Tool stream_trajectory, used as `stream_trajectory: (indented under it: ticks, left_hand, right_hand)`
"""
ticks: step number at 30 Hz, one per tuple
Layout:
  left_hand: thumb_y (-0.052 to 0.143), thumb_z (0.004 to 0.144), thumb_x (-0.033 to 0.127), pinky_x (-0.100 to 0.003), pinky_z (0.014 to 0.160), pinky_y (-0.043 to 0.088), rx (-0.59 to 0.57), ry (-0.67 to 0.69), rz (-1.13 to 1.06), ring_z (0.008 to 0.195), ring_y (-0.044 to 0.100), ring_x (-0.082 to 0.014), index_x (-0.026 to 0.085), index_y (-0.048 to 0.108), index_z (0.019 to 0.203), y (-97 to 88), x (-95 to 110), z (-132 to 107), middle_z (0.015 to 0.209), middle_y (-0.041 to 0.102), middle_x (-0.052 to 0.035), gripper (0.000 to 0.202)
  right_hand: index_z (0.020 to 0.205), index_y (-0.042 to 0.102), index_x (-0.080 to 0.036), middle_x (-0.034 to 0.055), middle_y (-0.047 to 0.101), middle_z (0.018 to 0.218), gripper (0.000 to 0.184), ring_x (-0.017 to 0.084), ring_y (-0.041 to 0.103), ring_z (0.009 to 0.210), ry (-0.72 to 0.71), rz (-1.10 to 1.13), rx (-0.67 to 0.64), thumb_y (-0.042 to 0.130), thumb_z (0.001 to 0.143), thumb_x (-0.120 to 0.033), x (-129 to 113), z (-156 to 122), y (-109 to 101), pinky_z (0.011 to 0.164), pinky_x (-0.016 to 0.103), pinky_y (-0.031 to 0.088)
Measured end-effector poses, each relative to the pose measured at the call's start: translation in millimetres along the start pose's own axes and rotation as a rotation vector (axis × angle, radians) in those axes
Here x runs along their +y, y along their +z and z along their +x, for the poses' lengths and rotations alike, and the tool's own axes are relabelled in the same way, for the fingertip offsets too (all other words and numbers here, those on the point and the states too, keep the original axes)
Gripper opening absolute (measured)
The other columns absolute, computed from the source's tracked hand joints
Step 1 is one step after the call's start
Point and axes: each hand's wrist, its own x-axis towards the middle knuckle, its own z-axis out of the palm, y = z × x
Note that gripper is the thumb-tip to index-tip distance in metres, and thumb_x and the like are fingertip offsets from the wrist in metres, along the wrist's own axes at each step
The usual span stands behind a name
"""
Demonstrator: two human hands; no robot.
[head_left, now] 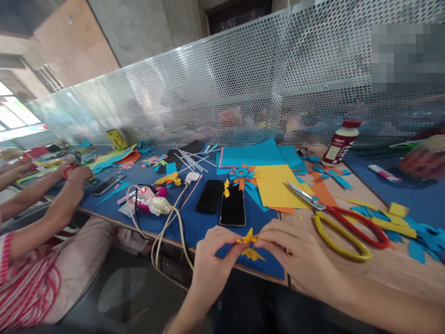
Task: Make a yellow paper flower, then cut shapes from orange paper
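While the left hand (219,253) pinches one side of a small folded yellow paper piece (249,238), the right hand (295,246) pinches the other, both grips narrow, by the blue tabletop's (193,218) front edge. Shiny red-and-yellow-handled scissors (318,204) lie nearby; lettering on the red-capped bottle (340,141) is too tiny to read.

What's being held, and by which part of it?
A small, spiky yellow paper piece, pinched at opposite ends by the left hand and right hand.
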Motion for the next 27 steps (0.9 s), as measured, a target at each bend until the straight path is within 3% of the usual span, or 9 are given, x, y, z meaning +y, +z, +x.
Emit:
stream_trajectory:
  ticks: [4, 7, 13, 21, 27]
  left_hand:
    - [0.065, 0.081, 0.021, -0.028, 0.073, 0.049, -0.015, -0.016, -0.043, 0.078, 0.063, -0.0174, 0.017, 0.070, 0.079, -1.1, -1, 1, 0.078, 0.070, -0.0055, 0.007]
    - [0.065, 0.082, 0.021, -0.027, 0.073, 0.049, -0.024, -0.055, -0.081, 0.078, 0.063, -0.0170, 0.016, 0.069, 0.079, -0.8, 0, 2, 0.078, 0.069, -0.0052, 0.007]
    - [0.064, 0.082, 0.024, -0.025, 0.069, 0.049, -0.054, -0.148, -0.133, 0.073, 0.061, -0.0155, 0.015, 0.067, 0.075, -1.4, 2, 3, 0.076, 0.067, -0.0049, 0.012]
    - [0.065, 0.081, 0.029, -0.025, 0.069, 0.048, -0.097, -0.230, -0.182, 0.072, 0.061, -0.0159, 0.015, 0.067, 0.076, -3.2, -2, 4, 0.075, 0.067, -0.0045, 0.016]
    - [0.064, 0.082, 0.030, -0.025, 0.069, 0.047, -0.101, -0.252, -0.195, 0.072, 0.061, -0.0155, 0.015, 0.068, 0.078, -3.3, -2, 4, 0.075, 0.067, -0.0041, 0.016]
  right_hand:
    - [0.084, 0.065, -0.019, 0.0023, 0.066, 0.079, 0.008, 0.013, 0.062, 0.072, 0.060, 0.004, -0.002, 0.060, 0.086, -0.013, 1, 0, -1, 0.065, 0.023, 0.052]
    - [0.085, 0.064, -0.019, 0.0018, 0.065, 0.081, 0.003, 0.013, 0.062, 0.072, 0.186, 0.081, -0.041, 0.061, 0.086, -0.018, 0, 2, -2, 0.064, 0.024, 0.051]
    - [0.079, 0.062, -0.019, 0.0006, 0.063, 0.077, 0.013, 0.013, 0.059, 0.071, 0.403, 0.211, -0.138, 0.055, 0.089, -0.023, -9, 8, -7, 0.064, 0.025, 0.048]
    - [0.078, 0.058, -0.020, 0.0002, 0.060, 0.076, 0.015, 0.013, 0.057, 0.069, 0.463, 0.237, -0.179, 0.052, 0.089, -0.027, -8, 6, -7, 0.061, 0.025, 0.048]
    - [0.087, 0.062, -0.020, 0.0018, 0.065, 0.083, 0.015, 0.014, 0.061, 0.075, 0.457, 0.232, -0.196, 0.053, 0.090, -0.031, -4, 6, -4, 0.064, 0.025, 0.049]
